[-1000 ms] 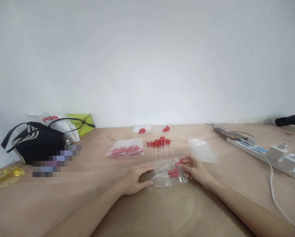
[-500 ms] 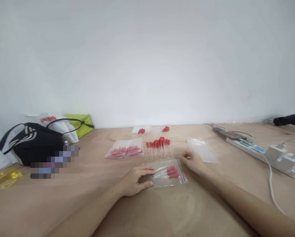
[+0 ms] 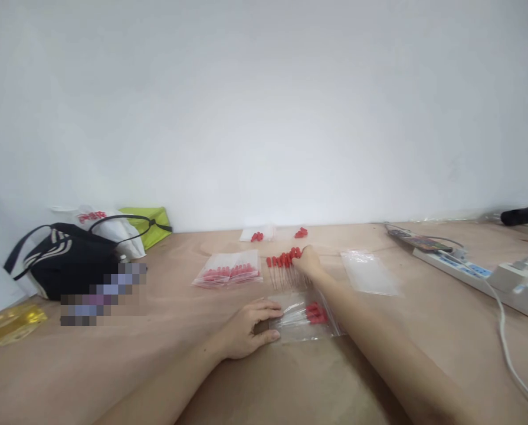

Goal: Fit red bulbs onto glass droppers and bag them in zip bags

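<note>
A clear zip bag (image 3: pixel 297 333) lies in front of me with droppers inside, their red bulbs (image 3: pixel 317 313) towards its right end. My left hand (image 3: pixel 253 327) rests on the bag's left edge, thumb and fingers spread apart and lying flat. Beyond the bag is a row of loose droppers (image 3: pixel 284 261) with red bulbs and thin pale stems. At the right end of that row, my right hand (image 3: pixel 308 262) is curled with its fingers closed at a dropper; its fingertips are partly hidden. My right forearm crosses over the bag's right edge.
Filled bags (image 3: pixel 228 270) lie left of the row, and flat clear bags (image 3: pixel 370 274) lie right. Small red-bulb groups (image 3: pixel 257 236) sit near the wall. A power strip (image 3: pixel 449 265) with chargers and cables is at right. A black bag (image 3: pixel 78 265) and a green bag (image 3: pixel 155 218) stand left.
My right hand has moved forward and left, from beside the zip bag to the right end of the dropper row. Another red bulb shows in the bag. My left hand stays on its edge.
</note>
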The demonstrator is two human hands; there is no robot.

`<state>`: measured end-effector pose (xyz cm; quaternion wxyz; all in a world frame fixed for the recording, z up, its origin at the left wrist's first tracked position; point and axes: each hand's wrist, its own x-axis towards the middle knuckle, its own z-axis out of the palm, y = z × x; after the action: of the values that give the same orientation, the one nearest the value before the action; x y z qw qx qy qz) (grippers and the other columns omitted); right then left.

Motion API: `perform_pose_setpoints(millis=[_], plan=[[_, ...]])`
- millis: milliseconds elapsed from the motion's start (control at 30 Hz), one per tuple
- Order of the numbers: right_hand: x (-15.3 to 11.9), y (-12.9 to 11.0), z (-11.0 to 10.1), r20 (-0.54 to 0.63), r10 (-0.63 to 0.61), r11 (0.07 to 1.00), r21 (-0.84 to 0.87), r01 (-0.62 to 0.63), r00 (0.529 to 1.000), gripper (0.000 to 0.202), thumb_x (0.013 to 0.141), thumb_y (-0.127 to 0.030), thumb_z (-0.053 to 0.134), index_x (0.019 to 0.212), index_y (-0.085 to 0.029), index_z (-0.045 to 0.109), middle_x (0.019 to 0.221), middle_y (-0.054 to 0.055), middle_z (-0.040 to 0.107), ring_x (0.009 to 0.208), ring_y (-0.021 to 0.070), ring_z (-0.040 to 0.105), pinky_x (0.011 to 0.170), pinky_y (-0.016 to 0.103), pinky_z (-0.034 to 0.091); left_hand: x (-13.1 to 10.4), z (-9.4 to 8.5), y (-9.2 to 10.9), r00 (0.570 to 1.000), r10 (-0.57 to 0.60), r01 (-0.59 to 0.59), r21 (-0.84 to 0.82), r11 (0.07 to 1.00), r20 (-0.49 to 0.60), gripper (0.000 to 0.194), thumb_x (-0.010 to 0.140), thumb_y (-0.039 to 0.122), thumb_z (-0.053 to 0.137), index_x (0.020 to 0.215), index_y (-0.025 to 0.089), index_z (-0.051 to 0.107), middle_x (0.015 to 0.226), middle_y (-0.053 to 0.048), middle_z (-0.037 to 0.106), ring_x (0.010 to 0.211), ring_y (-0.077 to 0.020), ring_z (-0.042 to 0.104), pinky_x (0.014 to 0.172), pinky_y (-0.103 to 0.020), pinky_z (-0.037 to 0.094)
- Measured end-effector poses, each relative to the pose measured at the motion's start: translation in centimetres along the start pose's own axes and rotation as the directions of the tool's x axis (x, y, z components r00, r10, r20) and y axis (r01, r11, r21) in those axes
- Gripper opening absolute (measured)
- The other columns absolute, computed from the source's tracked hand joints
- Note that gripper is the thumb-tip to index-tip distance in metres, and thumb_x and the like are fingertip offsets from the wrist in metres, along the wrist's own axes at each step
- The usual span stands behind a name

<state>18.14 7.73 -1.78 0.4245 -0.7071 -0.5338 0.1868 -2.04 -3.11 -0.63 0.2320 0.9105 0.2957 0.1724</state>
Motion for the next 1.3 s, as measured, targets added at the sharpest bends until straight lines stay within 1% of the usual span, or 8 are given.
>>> perform_pose_setpoints(millis=[167, 267, 400, 533, 600, 700, 1000, 1300], plan=[[0.5, -0.3, 0.2, 0.022, 0.056, 0.998, 0.040, -0.057, 0.998, 0.020, 0.053, -0.013, 0.058, 0.072, -0.017, 0.051, 0.064, 0.008, 0.060, 0.068, 0.0217, 0.058, 0.051, 0.025, 0.037, 0.0, 0.0, 0.0, 1.000, 0.011, -0.011, -0.005, 1.000, -0.008, 0.035, 0.080, 0.034, 0.051, 0.112, 0.021, 0.054, 0.117, -0.006, 0.053, 0.108, -0.0195, 0.047, 0.096, -0.033, 0.032], [0.2, -0.3, -0.7, 0.038, 0.072, 0.993, 0.091, -0.075, 0.997, 0.023, 0.054, -0.014, 0.057, 0.076, -0.016, 0.052, 0.060, 0.005, 0.058, 0.063, 0.0201, 0.057, 0.049, 0.024, 0.037, 0.0, 0.0, 0.0, 1.000, 0.012, -0.012, -0.005, 1.000, -0.007, 0.035, 0.080, 0.035, 0.051, 0.112, 0.021, 0.054, 0.118, -0.006, 0.053, 0.109, -0.0195, 0.046, 0.096, -0.033, 0.032], [-1.4, 1.4, -3.6, 0.026, 0.027, 0.977, 0.209, -0.032, 0.999, 0.039, 0.062, -0.020, 0.050, 0.100, -0.012, 0.046, 0.061, 0.001, 0.056, 0.056, 0.0151, 0.055, 0.049, 0.023, 0.040, 0.0, 0.0, -0.1, 1.000, -0.007, 0.007, -0.001, 1.000, 0.000, 0.036, 0.080, 0.036, 0.051, 0.113, 0.022, 0.054, 0.119, -0.006, 0.052, 0.110, -0.0204, 0.046, 0.096, -0.035, 0.032], [-4.4, 4.8, -7.4, -0.025, 0.016, 0.920, 0.391, -0.005, 1.000, 0.063, 0.064, -0.025, 0.047, 0.121, -0.015, 0.021, 0.051, -0.010, 0.045, 0.036, 0.0105, 0.045, 0.037, 0.021, 0.036, 0.0, 0.1, -0.2, 1.000, -0.008, 0.008, 0.005, 1.000, 0.004, 0.036, 0.080, 0.036, 0.051, 0.113, 0.022, 0.053, 0.120, -0.006, 0.051, 0.111, -0.0209, 0.045, 0.097, -0.036, 0.031], [-5.8, 6.3, -8.9, -0.064, 0.053, 0.867, 0.498, -0.014, 0.997, 0.068, 0.064, -0.028, 0.048, 0.123, -0.018, 0.015, 0.049, -0.012, 0.042, 0.034, 0.0105, 0.043, 0.035, 0.021, 0.035, 0.0, 0.1, -0.2, 1.000, -0.005, 0.005, 0.008, 1.000, 0.009, 0.035, 0.080, 0.035, 0.051, 0.114, 0.024, 0.053, 0.121, -0.005, 0.051, 0.112, -0.0210, 0.044, 0.097, -0.037, 0.030], [-7.2, 7.4, -10.1, -0.111, 0.070, 0.829, 0.559, 0.004, 0.991, 0.062, 0.061, -0.029, 0.053, 0.115, -0.020, 0.022, 0.051, -0.011, 0.045, 0.036, 0.0107, 0.046, 0.037, 0.024, 0.040, 0.0, 0.0, 0.0, 1.000, -0.006, 0.006, 0.013, 1.000, 0.024, 0.035, 0.081, 0.033, 0.049, 0.115, 0.027, 0.051, 0.122, -0.003, 0.049, 0.113, -0.0210, 0.042, 0.097, -0.038, 0.030], [-8.4, 6.1, -9.0, -0.090, 0.051, 0.762, 0.647, 0.019, 0.995, 0.048, 0.061, -0.034, 0.058, 0.094, -0.023, 0.026, 0.053, -0.010, 0.047, 0.045, 0.0125, 0.053, 0.044, 0.026, 0.046, 0.0, 0.0, 0.1, 0.999, -0.017, 0.016, 0.027, 0.999, 0.040, 0.035, 0.082, 0.033, 0.047, 0.116, 0.028, 0.050, 0.124, -0.003, 0.047, 0.114, -0.0206, 0.041, 0.097, -0.037, 0.030], [-8.4, 6.3, -8.6, 0.053, 0.115, 0.616, 0.780, -0.113, 0.992, 0.033, 0.064, -0.034, 0.055, 0.083, -0.025, 0.029, 0.056, -0.008, 0.051, 0.054, 0.0144, 0.059, 0.054, 0.030, 0.051, 0.2, -0.1, 0.3, 0.998, -0.033, 0.031, 0.030, 0.999, 0.046, 0.032, 0.083, 0.034, 0.047, 0.114, 0.029, 0.053, 0.123, -0.003, 0.048, 0.114, -0.0212, 0.041, 0.096, -0.037, 0.031]])
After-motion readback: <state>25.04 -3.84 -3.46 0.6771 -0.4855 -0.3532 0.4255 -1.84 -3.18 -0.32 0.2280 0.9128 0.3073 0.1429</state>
